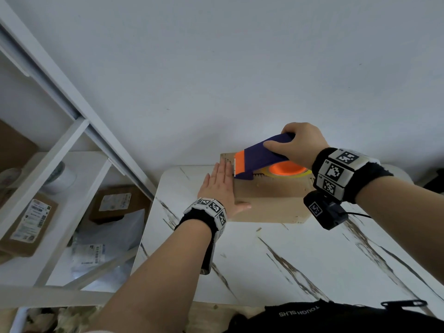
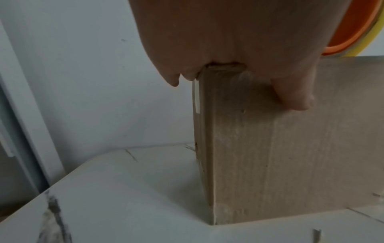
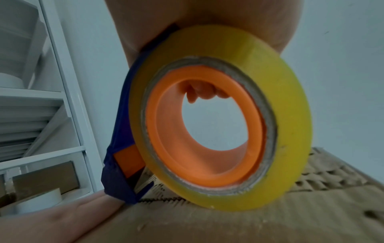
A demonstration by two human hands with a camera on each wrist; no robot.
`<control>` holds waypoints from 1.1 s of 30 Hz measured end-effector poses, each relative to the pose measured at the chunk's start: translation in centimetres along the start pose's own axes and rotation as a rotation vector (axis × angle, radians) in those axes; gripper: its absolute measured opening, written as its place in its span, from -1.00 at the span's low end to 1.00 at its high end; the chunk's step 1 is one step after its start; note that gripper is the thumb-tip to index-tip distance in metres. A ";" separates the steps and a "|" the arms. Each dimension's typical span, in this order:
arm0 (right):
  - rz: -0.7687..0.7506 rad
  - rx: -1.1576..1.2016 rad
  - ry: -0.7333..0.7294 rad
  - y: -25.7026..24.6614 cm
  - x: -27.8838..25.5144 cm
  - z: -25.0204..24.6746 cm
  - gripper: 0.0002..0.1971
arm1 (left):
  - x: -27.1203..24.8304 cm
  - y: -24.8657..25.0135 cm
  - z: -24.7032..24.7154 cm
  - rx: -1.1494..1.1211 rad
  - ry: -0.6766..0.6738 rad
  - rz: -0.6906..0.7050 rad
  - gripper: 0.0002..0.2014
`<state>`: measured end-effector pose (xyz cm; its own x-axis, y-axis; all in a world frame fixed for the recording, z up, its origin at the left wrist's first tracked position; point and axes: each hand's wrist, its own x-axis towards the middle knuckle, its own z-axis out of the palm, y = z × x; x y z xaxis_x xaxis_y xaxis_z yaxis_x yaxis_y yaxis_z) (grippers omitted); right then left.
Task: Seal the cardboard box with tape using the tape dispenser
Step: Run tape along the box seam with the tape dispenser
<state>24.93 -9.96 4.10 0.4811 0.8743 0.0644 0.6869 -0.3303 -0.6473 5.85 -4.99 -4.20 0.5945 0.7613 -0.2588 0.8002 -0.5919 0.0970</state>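
A: Item one, cardboard box (image 1: 269, 200). Location?

B: On the white marble-pattern table (image 1: 276, 260), at its far end near the wall. Top face up, long axis running left to right across the person's front.

A: Item two, tape dispenser (image 1: 260, 156).

B: Blue body, orange blade guard, yellow tape roll (image 3: 290, 102) on an orange hub. It stands on the box top; the roll's lower edge touches the cardboard. The toothed cutter end points left, toward the box's left edge.

A: Right hand (image 1: 296, 143)?

B: Its grip is wrapped over the dispenser's top, thumb on the near side, fingers curled round the far side.

A: Left hand (image 1: 219, 186)?

B: Flat, fingers straight, palm over the box's left top edge, thumb down the front face. It holds nothing; it steadies the box. Its fingers lie just beside the cutter.

A: Governing relation?

B: The cutter sits at the left end of the top, next to the left hand. Judged: any pull of tape runs rightward along the long axis, away from the left hand. Whether tape already adheres cannot be told.
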 end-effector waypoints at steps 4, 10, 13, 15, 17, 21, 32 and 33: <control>0.015 0.013 -0.012 0.5 -0.2 -0.4 -0.52 | 0.1 0.1 -0.1 0.010 -0.015 0.001 0.15; 0.026 0.025 -0.034 1.1 -0.5 -1.1 -0.54 | 0.2 0.1 -0.1 -0.009 -0.028 -0.002 0.18; 0.069 0.011 -0.051 2.2 -0.6 -3.1 -0.61 | 0.3 0.1 -0.2 -0.012 -0.047 -0.006 0.19; 0.101 0.002 -0.040 3.7 -0.8 -5.0 -0.62 | 0.4 0.2 -0.2 0.007 -0.062 -0.011 0.20; 0.123 -0.013 -0.032 5.1 -1.2 -6.2 -0.61 | 0.4 0.3 -0.3 0.017 -0.075 -0.012 0.21; 0.112 -0.037 -0.033 5.6 -1.7 -5.9 -0.65 | 0.3 0.5 -0.6 0.044 -0.096 -0.020 0.21; 0.102 -0.172 -0.069 4.5 -1.4 -5.2 -0.70 | 0.3 0.9 -1.2 0.089 -0.100 -0.010 0.14; 0.105 -0.174 -0.064 4.4 -1.4 -5.2 -0.70 | 0.2 1.1 -1.3 0.094 -0.095 -0.007 0.13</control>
<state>30.16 -14.47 5.09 0.5232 0.8508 -0.0490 0.7212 -0.4726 -0.5064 6.95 -5.11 -2.92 0.5748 0.7400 -0.3492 0.7909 -0.6119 0.0054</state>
